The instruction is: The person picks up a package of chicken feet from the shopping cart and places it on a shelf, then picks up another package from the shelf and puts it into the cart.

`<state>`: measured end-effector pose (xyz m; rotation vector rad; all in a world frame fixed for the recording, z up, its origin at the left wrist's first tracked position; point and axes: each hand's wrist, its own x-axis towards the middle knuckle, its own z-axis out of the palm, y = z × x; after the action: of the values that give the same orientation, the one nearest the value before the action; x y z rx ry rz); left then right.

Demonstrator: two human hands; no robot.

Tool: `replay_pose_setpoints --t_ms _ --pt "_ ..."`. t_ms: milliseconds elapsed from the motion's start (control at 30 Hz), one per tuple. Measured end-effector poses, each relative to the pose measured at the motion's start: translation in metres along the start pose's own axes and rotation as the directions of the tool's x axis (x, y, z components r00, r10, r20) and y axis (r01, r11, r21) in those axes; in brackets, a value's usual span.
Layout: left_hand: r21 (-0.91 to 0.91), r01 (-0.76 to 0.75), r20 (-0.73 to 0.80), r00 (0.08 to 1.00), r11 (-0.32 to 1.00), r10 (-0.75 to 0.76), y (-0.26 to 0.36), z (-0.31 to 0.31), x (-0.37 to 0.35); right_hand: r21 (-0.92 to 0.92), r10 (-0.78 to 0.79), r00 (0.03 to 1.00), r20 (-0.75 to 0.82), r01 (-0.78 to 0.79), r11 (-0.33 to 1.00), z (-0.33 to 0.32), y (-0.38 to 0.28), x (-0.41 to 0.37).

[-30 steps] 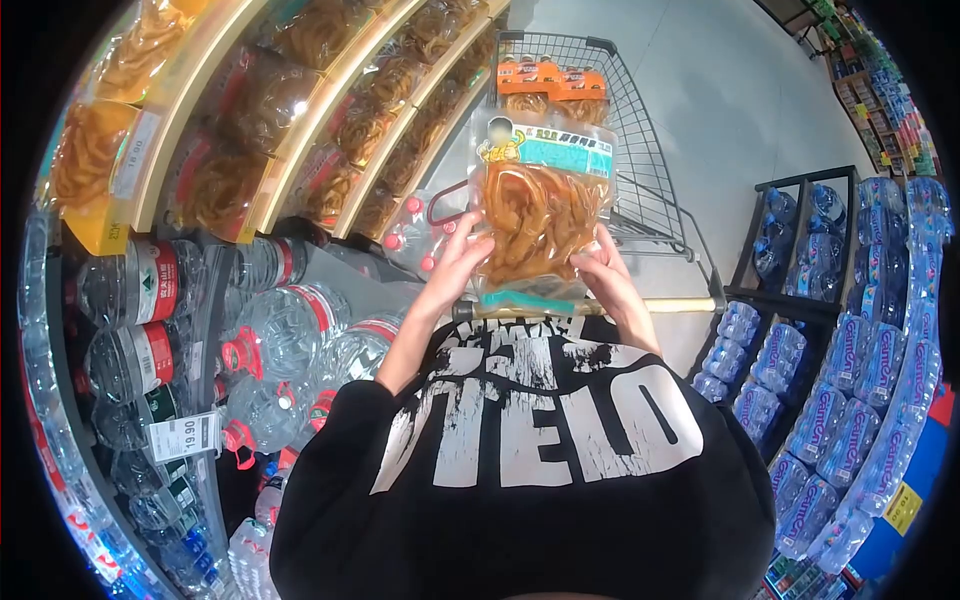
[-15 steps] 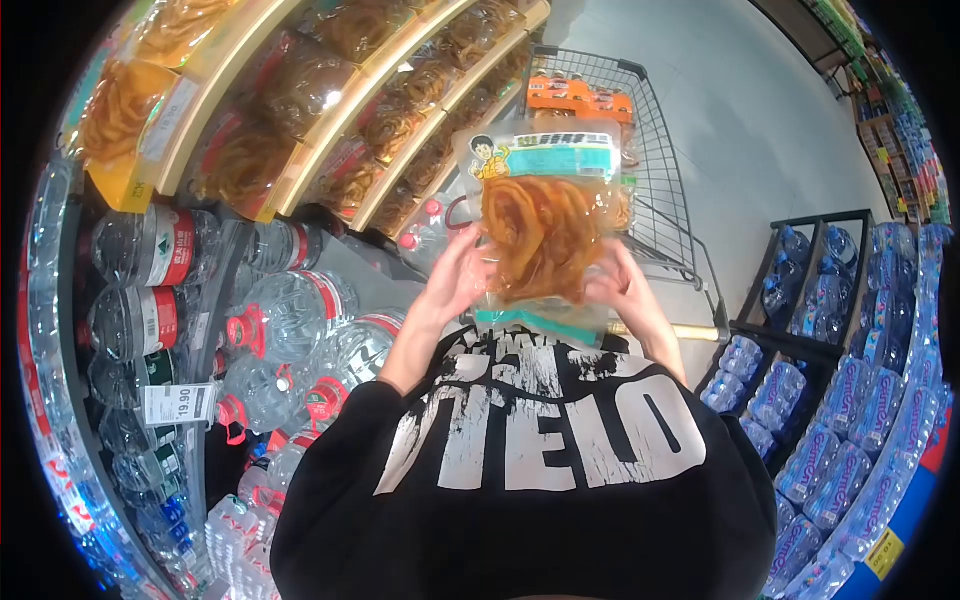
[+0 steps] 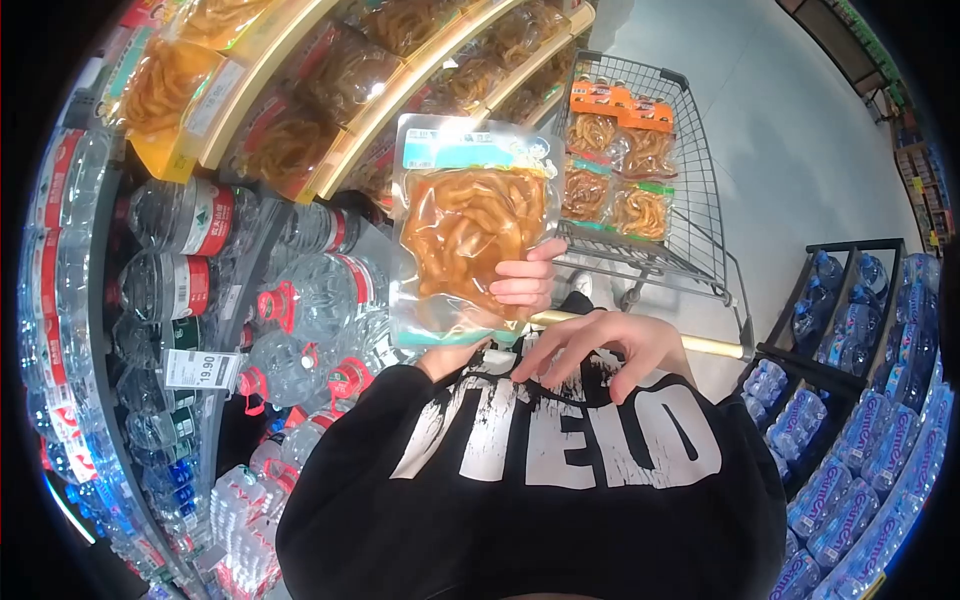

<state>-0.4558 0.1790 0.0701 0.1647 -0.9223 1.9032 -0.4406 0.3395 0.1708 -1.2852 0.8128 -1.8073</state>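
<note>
A clear vacuum pack of brown food [image 3: 470,235] with a teal and white label is held up in front of my chest. My left hand [image 3: 525,280] grips it from behind, with the fingers wrapped over its right edge and the palm hidden by the pack. Below and to the right of the pack, my right hand [image 3: 610,350] is in front of my black shirt, its fingers spread and curved with nothing in them. Behind the pack stands a wire shopping cart [image 3: 700,200] holding several similar packs [image 3: 645,208].
Tiered wooden shelves [image 3: 400,80] with more packs are at the upper left. Large water bottles [image 3: 325,290] and a price tag [image 3: 203,369] are at the left. Bottle packs [image 3: 850,420] fill the racks at the right. The cart's handle [image 3: 700,345] lies near my right hand.
The pack has moved left and turned to show its other face. My right hand has let go of it and dropped lower. My left hand now holds it alone.
</note>
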Motion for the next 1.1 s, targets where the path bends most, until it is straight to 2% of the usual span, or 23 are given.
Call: replay_pose_setpoints --t_ms 33,67,133,167,267,300,367,400,467,533,600,633,700,733,800,833,867,933,967,1033,1067,1100 --pt "0.087 0.012 -0.020 1.000 0.996 -0.010 0.003 -0.004 -0.005 0.003 -0.002 1.000 0.002 0.002 1.000 0.002 0.001 -0.003" --pt "0.089 0.010 -0.021 1.000 0.996 -0.008 0.006 -0.005 -0.005 0.048 0.003 1.000 -0.026 -0.002 0.999 0.004 0.002 -0.007" --pt "0.197 0.231 0.060 0.967 0.953 -0.247 0.013 -0.010 0.001 0.096 0.010 0.999 -0.053 -0.005 0.995 0.005 0.003 -0.014" --pt "0.158 0.304 0.176 0.927 0.939 -0.330 0.017 -0.024 0.003 0.104 0.001 0.997 -0.079 0.008 0.995 0.005 0.004 -0.018" --pt "0.111 0.381 0.125 0.911 0.918 -0.393 0.014 -0.025 0.004 0.150 -0.026 0.992 -0.127 0.045 0.988 0.006 0.005 -0.023" --pt "0.104 0.380 0.123 0.912 0.919 -0.391 0.011 -0.042 0.000 0.183 -0.042 0.988 -0.149 0.069 0.981 0.007 0.005 -0.024" --pt "-0.128 0.319 0.403 0.882 0.939 -0.245 0.003 -0.087 -0.013 0.171 -0.073 0.987 -0.144 0.097 0.981 0.004 0.008 -0.026" --pt "-0.133 0.318 0.400 0.884 0.939 -0.243 -0.003 -0.081 -0.007 0.156 -0.102 0.986 -0.131 0.122 0.980 0.003 0.009 -0.027" --pt "0.074 0.142 0.119 0.981 0.987 -0.151 -0.020 -0.046 -0.020 0.160 -0.084 0.981 -0.176 0.113 0.981 0.007 0.007 -0.030" --pt "0.320 0.024 -0.137 0.990 0.947 0.021 -0.038 -0.018 -0.026 0.165 -0.063 0.973 -0.220 0.101 0.981 0.013 0.005 -0.034" --pt "0.564 -0.022 -0.327 0.912 0.825 0.248 -0.051 0.009 -0.028 0.206 0.023 0.905 -0.424 0.072 0.976 0.021 0.004 -0.036" --pt "0.674 -0.016 -0.387 0.844 0.739 0.371 -0.056 0.015 -0.020 0.205 0.023 0.905 -0.424 0.072 0.976 0.022 0.001 -0.035" --pt "0.846 0.056 -0.428 0.664 0.531 0.613 -0.063 0.027 -0.003 0.203 0.112 0.727 -0.677 0.038 0.978 0.024 -0.007 -0.032" --pt "0.845 0.056 -0.428 0.666 0.531 0.611 -0.061 0.031 0.000 0.202 0.112 0.727 -0.678 0.037 0.979 0.022 -0.007 -0.031" --pt "0.800 0.196 -0.560 0.583 0.567 0.588 -0.047 0.038 0.010 -0.011 -0.050 0.541 -0.839 0.076 0.997 0.014 -0.003 -0.028" --pt "0.802 0.275 -0.569 0.619 0.530 0.541 -0.011 0.011 -0.011 0.015 -0.029 0.588 -0.809 0.069 0.997 0.010 -0.003 -0.035" --pt "0.806 0.269 -0.565 0.619 0.528 0.546 -0.005 0.012 -0.004 0.018 -0.026 0.593 -0.805 0.067 0.998 0.009 -0.001 -0.039" --pt "0.760 0.194 -0.641 0.382 0.621 0.665 -0.004 0.017 0.005 0.029 0.024 0.497 -0.867 0.003 1.000 0.011 0.007 -0.047" --pt "0.853 0.282 -0.522 0.444 0.440 0.728 -0.004 0.024 -0.002 0.034 0.029 0.502 -0.865 0.000 0.999 0.005 0.014 -0.055" --pt "0.876 0.271 -0.481 0.459 0.398 0.747 -0.014 0.036 0.001 0.080 0.067 0.413 -0.908 0.016 0.997 -0.007 0.027 -0.070" --pt "0.897 0.264 -0.440 0.477 0.354 0.761 -0.018 0.041 0.003 0.085 0.072 0.421 -0.904 0.012 0.996 -0.009 0.026 -0.072" --pt "0.900 0.270 -0.435 0.498 0.343 0.750 -0.017 0.039 0.001 0.138 0.075 0.442 -0.894 0.111 0.984 -0.012 0.022 -0.072"
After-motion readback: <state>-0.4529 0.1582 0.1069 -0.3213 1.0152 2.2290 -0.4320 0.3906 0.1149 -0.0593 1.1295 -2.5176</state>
